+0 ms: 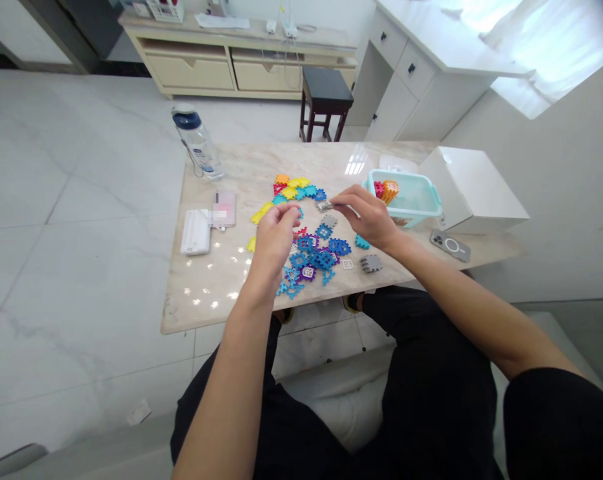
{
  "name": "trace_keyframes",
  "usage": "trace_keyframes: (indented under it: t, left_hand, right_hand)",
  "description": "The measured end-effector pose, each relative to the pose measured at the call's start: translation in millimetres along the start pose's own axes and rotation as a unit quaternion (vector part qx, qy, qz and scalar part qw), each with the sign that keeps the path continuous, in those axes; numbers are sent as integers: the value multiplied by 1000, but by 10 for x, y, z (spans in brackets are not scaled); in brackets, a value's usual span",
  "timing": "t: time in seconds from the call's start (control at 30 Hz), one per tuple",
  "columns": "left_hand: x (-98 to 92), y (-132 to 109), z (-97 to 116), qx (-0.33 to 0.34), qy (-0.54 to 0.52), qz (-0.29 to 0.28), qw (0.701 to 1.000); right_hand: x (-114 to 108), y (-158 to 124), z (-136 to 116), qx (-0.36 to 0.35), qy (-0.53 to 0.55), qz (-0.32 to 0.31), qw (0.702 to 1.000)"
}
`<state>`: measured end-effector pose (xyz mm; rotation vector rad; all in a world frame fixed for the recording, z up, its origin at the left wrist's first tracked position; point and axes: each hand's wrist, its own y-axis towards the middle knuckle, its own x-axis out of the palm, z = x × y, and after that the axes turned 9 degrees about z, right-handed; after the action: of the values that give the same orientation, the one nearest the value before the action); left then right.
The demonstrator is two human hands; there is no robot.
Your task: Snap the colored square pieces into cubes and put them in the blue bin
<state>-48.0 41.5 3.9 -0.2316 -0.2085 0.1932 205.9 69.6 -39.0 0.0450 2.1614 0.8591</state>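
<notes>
My right hand (pixel 367 217) is closed in a pinch, with a grey notched interlocking tile (pixel 323 207) at its fingertips. To its left, my left hand (pixel 276 235) is held with the fingers curled together; whatever they hold, if anything, is hidden. Between and below the hands lies a heap of blue and purple interlocking tiles (pixel 326 259). Yellow tiles (pixel 261 213) lie behind and beside my left hand, in a curved row with orange, red and light blue ones. Another grey tile (pixel 329 220) rests below the pinched one, and a grey stack (pixel 371 264) sits nearer me.
A light teal basket (pixel 417 215) with red and orange tiles stands on the marble table (pixel 221 267), beside a white box (pixel 474 187) and a phone (pixel 450 245). Leftward are a water bottle (pixel 201 150), a white packet (pixel 196 231) and a pinkish clear case (pixel 224 208).
</notes>
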Motion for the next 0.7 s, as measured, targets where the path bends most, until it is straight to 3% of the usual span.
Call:
trace_keyframes:
  t: [0.07,0.2,0.27,0.37,0.53,0.63,0.7]
  left_hand:
    - [9,9,-45,-40,12,-50,998]
    - [9,-13,-77,-55,20,-126,990]
    - [-7,-15,-68,-33,20,-120,992]
    - [-50,10,-37,-25,1,-82,996]
    - [-117,32,10,-28,-10,-20,999]
    - [-109,-4,-6,-19,-3,-15,1000]
    - [-81,-34,-40,-10,-1,-19,1000]
  right_hand:
    - [-4,-76,-212,-73,9,26,997]
    - [105,-167,-364,-180,33,-7,983]
    - [150,-175,-348,-213,37,-16,976]
    - [145,-162,-285,-234,30,26,971]
    - [26,-83,-301,-118,22,107,987]
    - [32,-45,-429,-32,64,56,996]
    - [88,-40,-518,-12,79,7,997]
